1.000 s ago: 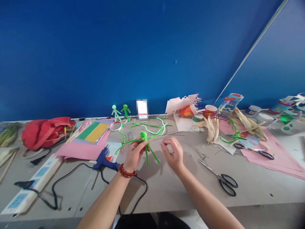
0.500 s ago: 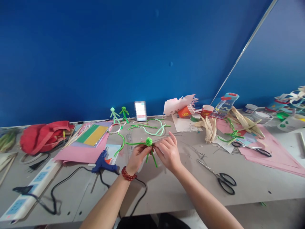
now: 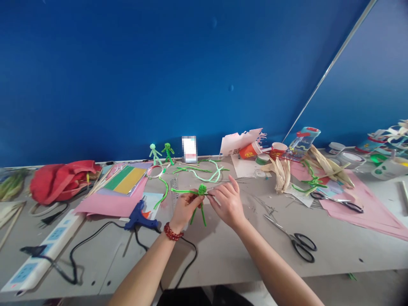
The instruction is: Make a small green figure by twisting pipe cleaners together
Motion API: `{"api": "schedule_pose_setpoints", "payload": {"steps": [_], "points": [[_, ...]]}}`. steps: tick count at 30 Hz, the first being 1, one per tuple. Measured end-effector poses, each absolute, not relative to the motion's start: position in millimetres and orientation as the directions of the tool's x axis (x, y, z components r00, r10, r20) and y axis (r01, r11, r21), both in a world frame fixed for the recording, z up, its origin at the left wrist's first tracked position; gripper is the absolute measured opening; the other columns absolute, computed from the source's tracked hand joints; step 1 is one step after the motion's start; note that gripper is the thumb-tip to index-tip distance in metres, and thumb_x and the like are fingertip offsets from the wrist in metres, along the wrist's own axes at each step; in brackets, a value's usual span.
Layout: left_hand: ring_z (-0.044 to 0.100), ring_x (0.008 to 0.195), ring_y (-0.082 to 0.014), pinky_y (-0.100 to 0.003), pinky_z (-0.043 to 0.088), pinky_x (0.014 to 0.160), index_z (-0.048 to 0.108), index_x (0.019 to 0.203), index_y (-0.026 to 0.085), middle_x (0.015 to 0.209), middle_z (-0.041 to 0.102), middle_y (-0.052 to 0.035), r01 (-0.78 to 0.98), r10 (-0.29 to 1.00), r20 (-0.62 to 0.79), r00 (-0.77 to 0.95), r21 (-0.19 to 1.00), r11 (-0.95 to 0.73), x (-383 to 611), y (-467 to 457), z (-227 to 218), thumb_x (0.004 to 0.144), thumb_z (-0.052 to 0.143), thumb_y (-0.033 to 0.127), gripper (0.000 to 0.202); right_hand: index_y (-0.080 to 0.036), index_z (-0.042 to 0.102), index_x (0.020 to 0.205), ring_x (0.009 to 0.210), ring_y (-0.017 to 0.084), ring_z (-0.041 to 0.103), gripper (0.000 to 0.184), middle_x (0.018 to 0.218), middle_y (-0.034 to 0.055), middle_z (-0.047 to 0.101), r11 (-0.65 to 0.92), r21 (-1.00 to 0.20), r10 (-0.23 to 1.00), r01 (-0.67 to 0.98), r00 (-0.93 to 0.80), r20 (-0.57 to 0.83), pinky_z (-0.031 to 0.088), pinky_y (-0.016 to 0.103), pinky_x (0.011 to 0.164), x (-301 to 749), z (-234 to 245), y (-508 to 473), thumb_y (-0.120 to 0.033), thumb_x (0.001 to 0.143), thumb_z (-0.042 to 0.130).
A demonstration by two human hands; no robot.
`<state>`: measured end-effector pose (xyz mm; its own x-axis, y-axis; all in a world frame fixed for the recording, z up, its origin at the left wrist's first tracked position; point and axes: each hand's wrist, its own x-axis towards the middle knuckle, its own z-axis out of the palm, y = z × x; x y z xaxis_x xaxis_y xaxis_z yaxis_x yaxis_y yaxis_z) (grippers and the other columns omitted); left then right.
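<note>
A green pipe-cleaner figure [image 3: 200, 192] with a coiled round head and two dangling legs is held above the grey table [image 3: 223, 250]. My left hand [image 3: 183, 210], with a red bead bracelet on the wrist, grips it from below at the body. My right hand [image 3: 227, 203] pinches the figure's right arm just beside the head. Two finished small green figures [image 3: 162, 153] stand at the back by the blue wall. Loose green pipe cleaners [image 3: 204, 171] lie behind my hands.
A blue glue gun [image 3: 139, 215] with a black cord lies left of my hands, next to pink paper [image 3: 110, 203] and a power strip [image 3: 40, 257]. Black scissors [image 3: 298, 243] lie to the right. Dried corn husks [image 3: 281, 171], cups and tape rolls crowd the back right; a red bag [image 3: 59, 180] sits far left.
My right hand, apart from the figure a second ago, has come in and taken hold beside the head. The figure has turned and its legs hang lower.
</note>
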<state>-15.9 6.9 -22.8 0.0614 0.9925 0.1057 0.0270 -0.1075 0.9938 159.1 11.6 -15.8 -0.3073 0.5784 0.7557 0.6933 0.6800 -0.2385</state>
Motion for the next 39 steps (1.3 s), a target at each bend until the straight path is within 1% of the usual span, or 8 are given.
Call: {"api": "schedule_pose_setpoints", "payload": {"steps": [6, 9, 15, 19, 24, 28, 35, 39], "points": [[0.055, 0.062, -0.0154, -0.026, 0.044, 0.062, 0.068, 0.063, 0.016, 0.062, 0.062, -0.0025, -0.103, 0.999, 0.0, -0.039, 0.995, -0.004, -18.2, 9.1, -26.2, 0.071, 0.073, 0.035, 0.022, -0.025, 0.066, 0.099, 0.104, 0.024, 0.056, 0.014, 0.11, 0.0063, 0.066, 0.671, -0.235, 0.584, 0.704, -0.306, 0.751, 0.033, 0.05, 0.109, 166.6, -14.5, 20.1, -0.021, 0.087, 0.061], [0.055, 0.061, -0.0146, -0.025, 0.044, 0.062, 0.068, 0.063, 0.016, 0.062, 0.062, -0.002, -0.168, 0.999, -0.014, -0.033, 0.986, 0.009, -19.3, 10.7, -29.3, 0.069, 0.074, 0.033, 0.02, -0.023, 0.067, 0.095, 0.115, 0.027, 0.051, 0.01, 0.121, 0.0083, 0.062, 0.69, -0.261, 0.588, 0.675, -0.312, 0.747, 0.037, 0.049, 0.105, 169.1, -16.0, 23.3, -0.021, 0.087, 0.062], [0.054, 0.06, -0.0124, -0.024, 0.042, 0.06, 0.066, 0.062, 0.016, 0.06, 0.061, 0.0003, -0.243, 0.996, -0.031, -0.085, 0.97, 0.009, -22.5, 15.1, -35.5, 0.067, 0.076, 0.029, 0.018, -0.02, 0.065, 0.09, 0.091, 0.021, 0.06, 0.007, 0.096, 0.0071, 0.068, 0.731, -0.411, 0.641, 0.545, -0.34, 0.688, 0.048, 0.033, 0.082, 170.8, -20.0, 25.2, -0.026, 0.089, 0.061], [0.056, 0.062, -0.013, -0.024, 0.044, 0.061, 0.066, 0.066, 0.016, 0.062, 0.062, -0.0002, -0.281, 0.995, -0.037, -0.097, 0.96, 0.008, -23.8, 16.2, -35.9, 0.067, 0.076, 0.029, 0.017, -0.018, 0.065, 0.088, 0.066, 0.015, 0.058, 0.012, 0.073, 0.0024, 0.064, 0.7, -0.492, 0.697, 0.517, -0.349, 0.626, 0.044, 0.025, 0.062, 171.0, -22.8, 26.9, -0.027, 0.092, 0.058], [0.055, 0.059, -0.0128, -0.024, 0.042, 0.057, 0.065, 0.063, 0.015, 0.061, 0.061, 0.0001, -0.292, 0.985, -0.027, -0.168, 0.956, -0.023, -23.8, 19.2, -37.7, 0.064, 0.076, 0.029, 0.018, -0.019, 0.068, 0.093, 0.071, 0.016, 0.061, 0.019, 0.077, 0.0053, 0.069, 0.73, -0.495, 0.666, 0.471, -0.331, 0.668, 0.045, 0.025, 0.066, 171.9, -26.8, 30.9, -0.027, 0.095, 0.051], [0.053, 0.058, -0.0116, -0.023, 0.04, 0.055, 0.065, 0.063, 0.015, 0.06, 0.06, 0.0011, -0.259, 0.986, -0.025, -0.164, 0.966, -0.019, -23.8, 20.5, -42.7, 0.064, 0.077, 0.029, 0.019, -0.02, 0.068, 0.091, 0.063, 0.015, 0.062, 0.019, 0.067, 0.0026, 0.069, 0.706, -0.55, 0.688, 0.447, -0.247, 0.682, 0.045, 0.024, 0.063, 171.3, -33.1, 32.5, -0.026, 0.095, 0.051], [0.057, 0.06, -0.0129, -0.024, 0.043, 0.059, 0.068, 0.067, 0.015, 0.062, 0.063, 0.0005, -0.341, 0.977, -0.055, -0.208, 0.94, -0.02, -25.1, 23.1, -39.7, 0.061, 0.08, 0.031, 0.021, -0.02, 0.068, 0.092, 0.064, 0.015, 0.065, 0.013, 0.076, 0.0032, 0.072, 0.644, -0.643, 0.752, 0.415, -0.185, 0.633, 0.049, 0.024, 0.063, 169.4, -39.2, 32.2, -0.028, 0.09, 0.058], [0.059, 0.061, -0.0138, -0.025, 0.045, 0.061, 0.067, 0.067, 0.016, 0.063, 0.065, 0.0005, -0.371, 0.968, -0.078, -0.237, 0.929, -0.016, -27.7, 25.5, -36.3, 0.058, 0.081, 0.03, 0.022, -0.02, 0.067, 0.091, 0.064, 0.016, 0.067, 0.011, 0.072, 0.0024, 0.071, 0.559, -0.766, 0.826, 0.318, -0.138, 0.546, 0.051, 0.026, 0.065, 168.7, -42.7, 36.1, -0.028, 0.088, 0.059]]}}
